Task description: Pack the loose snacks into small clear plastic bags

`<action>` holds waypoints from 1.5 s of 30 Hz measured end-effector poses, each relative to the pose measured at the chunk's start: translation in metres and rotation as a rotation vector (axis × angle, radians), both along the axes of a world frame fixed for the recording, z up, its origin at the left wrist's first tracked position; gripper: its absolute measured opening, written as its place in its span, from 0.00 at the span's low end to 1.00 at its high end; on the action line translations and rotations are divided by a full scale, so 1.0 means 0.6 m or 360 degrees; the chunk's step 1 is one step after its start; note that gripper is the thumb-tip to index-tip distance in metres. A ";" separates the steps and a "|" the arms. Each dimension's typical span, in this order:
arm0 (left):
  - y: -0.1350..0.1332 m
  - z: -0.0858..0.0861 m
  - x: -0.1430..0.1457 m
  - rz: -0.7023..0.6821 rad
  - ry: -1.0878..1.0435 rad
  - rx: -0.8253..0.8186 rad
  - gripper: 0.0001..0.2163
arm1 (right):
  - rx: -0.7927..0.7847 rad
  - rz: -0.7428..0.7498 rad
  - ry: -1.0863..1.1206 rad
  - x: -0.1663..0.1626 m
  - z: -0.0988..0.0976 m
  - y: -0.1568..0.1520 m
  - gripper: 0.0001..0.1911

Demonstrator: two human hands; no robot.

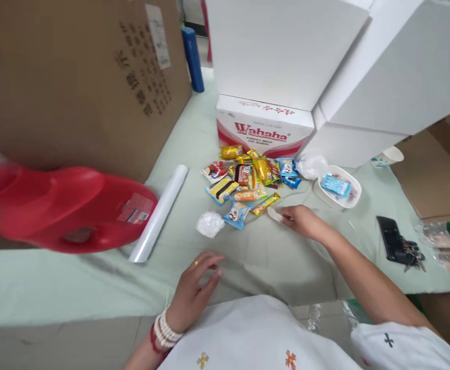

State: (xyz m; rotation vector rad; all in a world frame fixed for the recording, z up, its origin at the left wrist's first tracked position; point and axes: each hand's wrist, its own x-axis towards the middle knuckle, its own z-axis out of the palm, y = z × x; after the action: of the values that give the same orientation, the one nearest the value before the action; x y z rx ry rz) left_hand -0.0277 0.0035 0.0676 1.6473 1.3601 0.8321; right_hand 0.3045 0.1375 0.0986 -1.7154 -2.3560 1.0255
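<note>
My right hand point(301, 220) reaches forward over the pale green cloth and pinches a small white wrapped piece point(275, 214) at its fingertips, right beside a pile of several colourful snack packets point(248, 180). My left hand point(199, 280) rests near the table's front edge with fingers loosely curved and apart, holding nothing; it wears a ring and a white bead bracelet. A crumpled clear wrapper point(210, 224) lies between the two hands.
A red detergent jug point(67, 208) lies on its side at the left, next to a white roll point(159, 211). A white bowl point(354, 198) holds packets. A phone with keys point(396, 241), a paper cup point(387, 156), the Wahaha carton point(263, 126) and large boxes ring the table.
</note>
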 end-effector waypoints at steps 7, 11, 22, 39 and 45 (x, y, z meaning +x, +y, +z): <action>0.055 -0.024 0.095 0.0153 -0.0562 -0.0449 0.18 | -0.0667 -0.0601 0.1132 -0.110 -0.023 -0.107 0.24; 0.065 -0.035 0.110 0.0084 -0.0615 -0.0428 0.14 | -0.0893 -0.0831 0.1442 -0.154 -0.043 -0.144 0.25; 0.059 -0.037 0.054 0.0189 -0.0549 -0.0379 0.20 | -0.1143 -0.0887 0.1555 -0.116 -0.043 -0.117 0.23; 0.048 -0.034 0.095 0.0187 -0.0495 -0.0366 0.12 | -0.0781 -0.0930 0.1572 -0.138 -0.061 -0.146 0.22; 0.059 -0.065 0.047 0.0672 -0.1052 -0.0810 0.21 | -0.0890 -0.1371 0.1760 -0.113 -0.076 -0.134 0.22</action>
State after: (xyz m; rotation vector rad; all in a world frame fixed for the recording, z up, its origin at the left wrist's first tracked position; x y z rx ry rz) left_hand 0.0006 0.0391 0.0286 0.6135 1.2938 1.0407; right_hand 0.2367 0.0571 0.0530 -1.3789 -0.6124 1.7881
